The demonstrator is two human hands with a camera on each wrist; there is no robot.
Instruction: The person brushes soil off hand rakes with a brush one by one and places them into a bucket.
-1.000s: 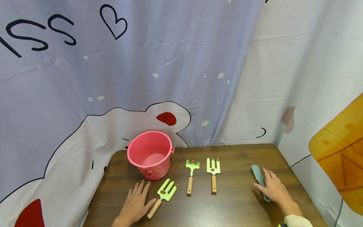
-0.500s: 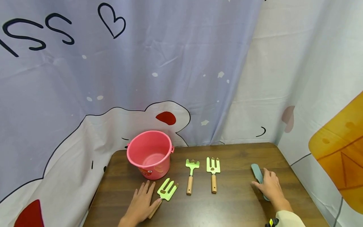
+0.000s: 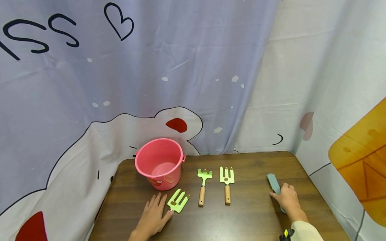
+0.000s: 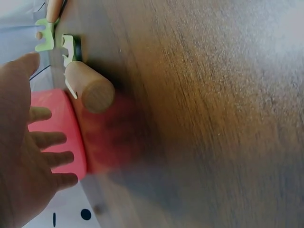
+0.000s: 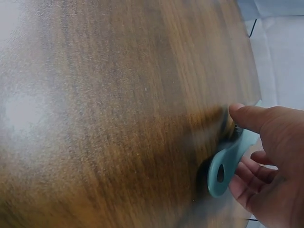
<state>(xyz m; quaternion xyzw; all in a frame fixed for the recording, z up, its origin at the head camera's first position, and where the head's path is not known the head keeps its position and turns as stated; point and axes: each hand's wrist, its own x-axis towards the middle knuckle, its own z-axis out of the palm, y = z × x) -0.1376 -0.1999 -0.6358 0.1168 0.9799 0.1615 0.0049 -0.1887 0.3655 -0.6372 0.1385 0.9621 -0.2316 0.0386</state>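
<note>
On the table (image 3: 247, 217), a bucket (image 3: 174, 179) stands back left; before it, right of the left hand (image 3: 153, 216), lies 1 fork (image 3: 178, 202). Further right: rake (image 3: 202, 194), other fork (image 3: 227, 193), then a tool (image 3: 273, 183).

Head view: bright, even indoor lt, seemingly from above; pic mostly sharp. Pale glare on desk (image 3: 224, 223) approx. mid near edge; soft shadow left of right hand (image 3: 288, 201), twd desk's R edge. L wrist: pic hazier, slight grain; white glare well off desk's far L corner; pink bucket (image 4: 65, 122) mirrored as blurry red patch, dark shadow alongside. R wrist: dimmer, contrasty; burnt-out glare well in from desk's visible edge, dark shadow beside teal tool (image 5: 234, 156).
</note>
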